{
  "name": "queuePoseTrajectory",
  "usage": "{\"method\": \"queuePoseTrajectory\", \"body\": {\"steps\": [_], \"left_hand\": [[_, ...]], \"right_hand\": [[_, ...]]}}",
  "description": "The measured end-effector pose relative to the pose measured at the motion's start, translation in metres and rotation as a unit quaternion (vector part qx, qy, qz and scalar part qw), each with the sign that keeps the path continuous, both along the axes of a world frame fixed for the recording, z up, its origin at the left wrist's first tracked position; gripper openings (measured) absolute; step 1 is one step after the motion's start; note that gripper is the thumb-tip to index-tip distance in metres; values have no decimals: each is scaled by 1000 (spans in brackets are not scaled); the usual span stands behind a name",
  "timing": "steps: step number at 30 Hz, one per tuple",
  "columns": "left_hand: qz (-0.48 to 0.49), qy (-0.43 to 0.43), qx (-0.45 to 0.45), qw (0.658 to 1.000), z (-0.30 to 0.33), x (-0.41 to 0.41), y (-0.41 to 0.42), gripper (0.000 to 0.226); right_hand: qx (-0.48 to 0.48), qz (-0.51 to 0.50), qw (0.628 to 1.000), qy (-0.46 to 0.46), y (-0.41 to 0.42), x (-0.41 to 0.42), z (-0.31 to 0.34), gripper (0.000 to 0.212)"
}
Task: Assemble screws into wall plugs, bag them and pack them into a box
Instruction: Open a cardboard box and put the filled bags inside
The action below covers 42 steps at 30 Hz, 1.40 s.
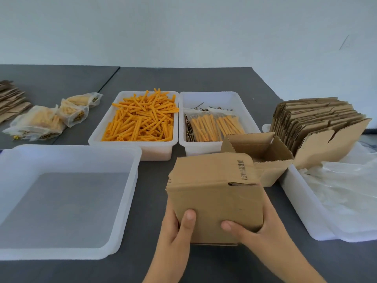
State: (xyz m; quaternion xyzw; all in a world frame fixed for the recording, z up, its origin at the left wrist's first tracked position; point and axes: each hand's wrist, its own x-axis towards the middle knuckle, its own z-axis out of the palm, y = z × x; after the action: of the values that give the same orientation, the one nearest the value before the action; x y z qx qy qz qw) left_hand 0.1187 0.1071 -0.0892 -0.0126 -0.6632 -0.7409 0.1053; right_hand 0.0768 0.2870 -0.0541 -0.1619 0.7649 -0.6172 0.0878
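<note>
A closed brown corrugated cardboard box [216, 193], matte with printed black characters near one edge, is held above the grey table [204, 78] at the front centre. The left hand [175, 231] and right hand [263, 227] grip its lower sides, thumbs pressed flat on the near face. Just behind stands an open cardboard box [265, 156]; farther back, a white plastic tray [114, 129] holds ribbed orange wall plugs [140, 119].

Lighting even, diffuse, fairly bright; shadows soft and faint. Wide-angle distortion bows the table [204, 78] edges near the frame borders. Overall slightly soft; no harsh glare.
</note>
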Motion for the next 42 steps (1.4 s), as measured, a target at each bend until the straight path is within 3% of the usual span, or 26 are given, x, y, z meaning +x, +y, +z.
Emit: {"method": "queuePoseTrajectory", "body": {"steps": [3, 6, 8, 10, 13, 15, 17, 19, 21, 23, 25, 27, 29, 31, 33, 36, 39, 42], "left_hand": [[-56, -52, 1, 997, -23, 5, -9, 60], [-57, -91, -3, 994, -36, 11, -22, 86], [-24, -108, -15, 994, -38, 11, -31, 110], [13, -77, -95, 992, -36, 8, -37, 122], [11, -19, -180, 983, -30, -5, -39, 130], [-12, -18, -163, 986, -27, -14, -39, 127], [-12, -18, -156, 988, -28, -21, -41, 124], [-4, -17, -161, 987, -32, -25, -43, 125], [2, -19, -177, 984, -37, -26, -44, 129], [8, -16, -196, 981, -40, -26, -43, 131], [13, -11, -207, 978, -42, -27, -42, 131], [16, -7, -209, 978, -43, -27, -43, 129], [14, -1, -205, 979, -45, -28, -43, 127], [11, 8, -202, 979, -47, -31, -43, 125], [7, 9, -196, 981, -49, -33, -43, 125], [1, 8, -186, 983, -51, -35, -43, 125], [-1, 10, -184, 983, -51, -37, -44, 124], [-3, 7, -181, 983, -51, -36, -45, 128]], "right_hand": [[157, 49, 986, 19, 13, -17, 16, 80], [279, 100, 954, 46, 17, -29, 34, 78], [375, 139, 911, 100, 12, -33, 46, 73], [464, 184, 850, 167, 1, -34, 56, 68], [550, 234, 764, 241, -24, -37, 62, 76], [568, 266, 741, 238, -38, -42, 63, 87], [553, 298, 757, 178, -43, -50, 74, 94], [486, 286, 817, 120, -41, -59, 96, 90], [425, 210, 872, 123, -41, -76, 121, 73], [385, 124, 898, 174, -45, -107, 137, 54], [395, 61, 889, 222, -53, -150, 137, 39], [482, 45, 852, 201, -65, -199, 122, 38], [562, 66, 823, 44, -82, -236, 96, 55], [569, 54, 816, -91, -102, -254, 72, 82], [591, 11, 803, -70, -120, -265, 51, 100], [618, -38, 785, 24, -143, -276, 31, 92], [593, -118, 797, -22, -152, -287, 16, 98], [519, -138, 843, -41, -148, -295, 12, 92]]}}
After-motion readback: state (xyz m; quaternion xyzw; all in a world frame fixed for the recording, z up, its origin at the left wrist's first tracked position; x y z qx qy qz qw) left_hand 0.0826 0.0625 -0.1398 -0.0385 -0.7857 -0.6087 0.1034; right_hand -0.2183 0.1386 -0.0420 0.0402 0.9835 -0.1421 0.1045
